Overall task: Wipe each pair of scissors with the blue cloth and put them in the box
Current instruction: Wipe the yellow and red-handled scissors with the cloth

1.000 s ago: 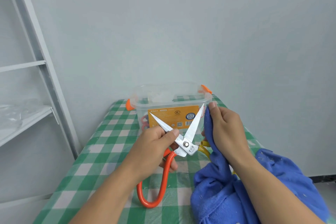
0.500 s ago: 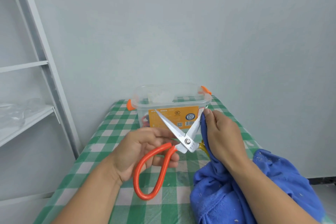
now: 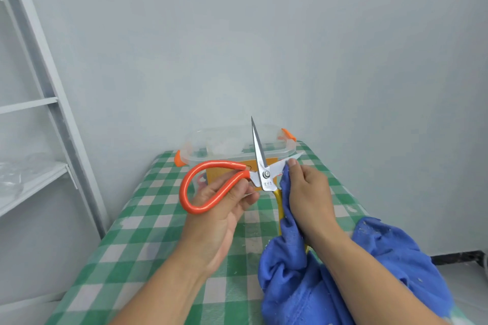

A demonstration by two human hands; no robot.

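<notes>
The wiping step is in hand. The left hand (image 3: 219, 208) grips the orange-handled scissors (image 3: 266, 174) with fingers curled round the loop handle, and the blades are spread wide. One blade points straight up in front of the box (image 3: 200, 145); the other runs sideways into the right hand (image 3: 310, 192), which pinches a fold of the blue cloth (image 3: 298, 285) round it near the tip. The rest of the cloth trails down under the right wrist onto the counter (image 3: 148, 232).

By my judgement the next move calls for drawing the pinched fold along that blade, then turning to the upright one — fingers kept on the flat, not the edge. After that the blades should be closed before the pair goes into the box, which stands open just beyond both hands.

The upright point is bare and aimed away from the person. A yellow handle (image 3: 277, 200) lies just under the right hand, partly hidden by cloth, likely another pair waiting. Left of the left hand the counter edge is near and a shelf frame (image 3: 52, 103) stands well apart; there is free room above the hands — the wall (image 3: 343, 60) rises close behind the box
</notes>
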